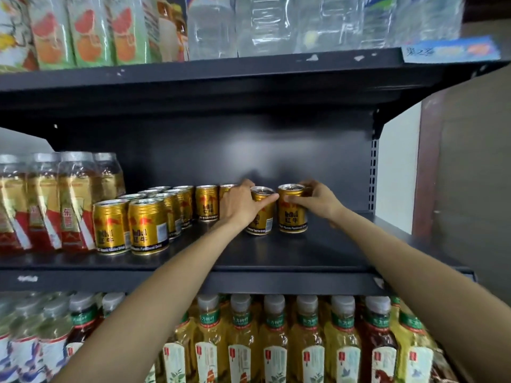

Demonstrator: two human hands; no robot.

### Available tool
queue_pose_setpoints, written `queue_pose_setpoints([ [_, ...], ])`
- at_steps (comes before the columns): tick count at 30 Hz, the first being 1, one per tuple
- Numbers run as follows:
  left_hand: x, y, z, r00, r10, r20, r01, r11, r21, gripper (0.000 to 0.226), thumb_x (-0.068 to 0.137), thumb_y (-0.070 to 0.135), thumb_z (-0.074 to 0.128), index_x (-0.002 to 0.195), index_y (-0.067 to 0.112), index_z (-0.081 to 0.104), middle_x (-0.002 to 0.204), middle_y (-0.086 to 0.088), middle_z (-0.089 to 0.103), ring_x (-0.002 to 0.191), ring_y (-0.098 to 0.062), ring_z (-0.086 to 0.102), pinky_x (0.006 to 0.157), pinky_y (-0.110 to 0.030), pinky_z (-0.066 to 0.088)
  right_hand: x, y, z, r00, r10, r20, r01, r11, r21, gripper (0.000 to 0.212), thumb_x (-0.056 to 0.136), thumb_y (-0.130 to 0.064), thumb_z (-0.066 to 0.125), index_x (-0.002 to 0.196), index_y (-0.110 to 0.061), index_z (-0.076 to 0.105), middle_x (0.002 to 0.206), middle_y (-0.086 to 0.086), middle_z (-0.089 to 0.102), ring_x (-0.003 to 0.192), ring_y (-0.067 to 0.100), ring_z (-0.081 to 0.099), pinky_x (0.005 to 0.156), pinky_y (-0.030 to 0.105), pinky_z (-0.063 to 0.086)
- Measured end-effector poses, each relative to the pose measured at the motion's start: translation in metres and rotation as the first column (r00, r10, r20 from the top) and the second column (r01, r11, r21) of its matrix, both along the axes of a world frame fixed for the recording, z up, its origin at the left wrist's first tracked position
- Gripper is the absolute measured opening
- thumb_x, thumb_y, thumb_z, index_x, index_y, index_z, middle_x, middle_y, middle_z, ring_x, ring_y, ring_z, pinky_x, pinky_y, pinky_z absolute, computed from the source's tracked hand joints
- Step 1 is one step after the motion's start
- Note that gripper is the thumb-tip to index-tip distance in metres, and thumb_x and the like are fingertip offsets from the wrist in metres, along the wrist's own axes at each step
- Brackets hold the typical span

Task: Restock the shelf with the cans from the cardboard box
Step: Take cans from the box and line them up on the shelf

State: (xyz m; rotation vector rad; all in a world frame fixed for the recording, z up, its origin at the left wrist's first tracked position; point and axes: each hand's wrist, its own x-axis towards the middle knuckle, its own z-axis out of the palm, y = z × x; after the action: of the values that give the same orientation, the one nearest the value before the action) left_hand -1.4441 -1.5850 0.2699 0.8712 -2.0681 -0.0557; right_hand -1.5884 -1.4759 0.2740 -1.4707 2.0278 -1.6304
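The fingers of the left hand [240, 203] are curled round a gold can [260, 217] near the middle of the frame: the thumb lies across its front and the other fingers reach over behind its top. The fingers of the right hand [318, 200] grip a second can [292, 210] just to the right — the thumb presses on the front under the rim and the fingers wrap the back of the top. Both cans stand upright on the dark shelf [318, 252], side by side and nearly touching, and the thumb tips of the two hands almost meet between them.

Left of the held cans stands a group of the same gold cans [146, 225] in rows, from the back of the shelf toward its front edge; the nearest one is partly hidden behind the left hand. At the far left of the same shelf stand bottles with gold and red labels [52, 203].

Both bare forearms come up from the bottom of the frame, over the shelf edge. Under them, on the lower shelf, stands a row of tea bottles [307, 344] with grey caps. At the top of the frame, the upper shelf carries clear water bottles [265, 26] and, at the upper left, bottles with green and orange labels [88, 31]. The cardboard box is out of the frame.
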Motion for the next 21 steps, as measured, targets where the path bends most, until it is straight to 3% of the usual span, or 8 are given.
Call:
queue_pose_setpoints([
  [5,0.005,-0.020,0.001,0.991,-0.079,0.108,0.070,0.994,0.085,0.083,0.071,0.071,0.056,0.132,0.016,0.043,0.132,-0.008,0.054,0.118,-0.025,0.053,0.089,-0.036,0.047,-0.008,-0.008,-0.001,0.995,0.021,-0.096,-0.012,0.995,0.095,0.067,0.081,-0.030,0.071,0.135,-0.006,0.039,0.131,0.012,0.054,0.118,0.026,0.054,0.099,0.038,0.046],
  [8,0.027,-0.021,0.001,0.941,-0.231,0.246,0.232,0.972,0.025,0.093,0.067,0.064,0.066,0.143,0.027,0.027,0.150,-0.003,0.029,0.135,-0.022,0.031,0.105,-0.041,0.036,-0.008,-0.003,0.002,0.952,0.018,-0.307,0.011,0.996,0.090,0.072,0.082,-0.029,0.069,0.141,-0.009,0.032,0.141,0.014,0.045,0.124,0.028,0.049,0.100,0.036,0.043],
  [10,0.040,-0.022,-0.001,0.880,-0.247,0.406,0.322,0.938,-0.126,0.095,0.068,0.056,0.072,0.144,0.030,0.023,0.152,0.001,0.020,0.138,-0.018,0.021,0.111,-0.041,0.029,-0.007,0.004,0.002,0.810,-0.005,-0.586,0.065,0.995,0.081,0.082,0.078,-0.033,0.072,0.144,-0.014,0.026,0.147,0.013,0.033,0.123,0.030,0.047,0.100,0.038,0.042],
  [12,0.047,-0.026,-0.002,0.836,-0.199,0.511,0.363,0.899,-0.245,0.095,0.071,0.048,0.074,0.146,0.029,0.019,0.152,0.003,0.021,0.139,-0.016,0.021,0.111,-0.036,0.025,-0.006,0.008,-0.002,0.545,-0.026,-0.838,0.150,0.986,0.067,0.084,0.077,-0.039,0.072,0.144,-0.020,0.024,0.148,0.010,0.025,0.123,0.032,0.045,0.096,0.043,0.046],
  [14,0.046,-0.030,-0.001,0.833,-0.171,0.526,0.356,0.894,-0.273,0.093,0.073,0.043,0.074,0.146,0.029,0.018,0.151,0.003,0.027,0.138,-0.015,0.025,0.110,-0.032,0.024,-0.007,0.009,-0.005,0.391,-0.008,-0.920,0.199,0.977,0.076,0.080,0.079,-0.042,0.069,0.143,-0.023,0.025,0.145,0.007,0.029,0.124,0.031,0.044,0.091,0.044,0.049],
  [17,0.036,-0.036,0.000,0.845,-0.081,0.529,0.322,0.866,-0.383,0.091,0.075,0.048,0.071,0.146,0.031,0.016,0.148,0.004,0.032,0.136,-0.015,0.029,0.111,-0.031,0.023,-0.011,0.002,-0.006,0.424,0.035,-0.905,0.173,0.978,0.119,0.076,0.080,-0.040,0.068,0.142,-0.022,0.027,0.139,0.006,0.041,0.122,0.029,0.048,0.095,0.040,0.047],
  [21,0.015,-0.043,-0.003,0.856,0.009,0.516,0.269,0.846,-0.461,0.092,0.077,0.049,0.068,0.148,0.029,0.013,0.147,0.002,0.033,0.135,-0.016,0.029,0.110,-0.031,0.021,-0.016,-0.013,-0.004,0.423,0.046,-0.905,0.188,0.973,0.137,0.075,0.081,-0.039,0.068,0.142,-0.022,0.027,0.138,0.005,0.043,0.121,0.029,0.049,0.096,0.039,0.045],
])
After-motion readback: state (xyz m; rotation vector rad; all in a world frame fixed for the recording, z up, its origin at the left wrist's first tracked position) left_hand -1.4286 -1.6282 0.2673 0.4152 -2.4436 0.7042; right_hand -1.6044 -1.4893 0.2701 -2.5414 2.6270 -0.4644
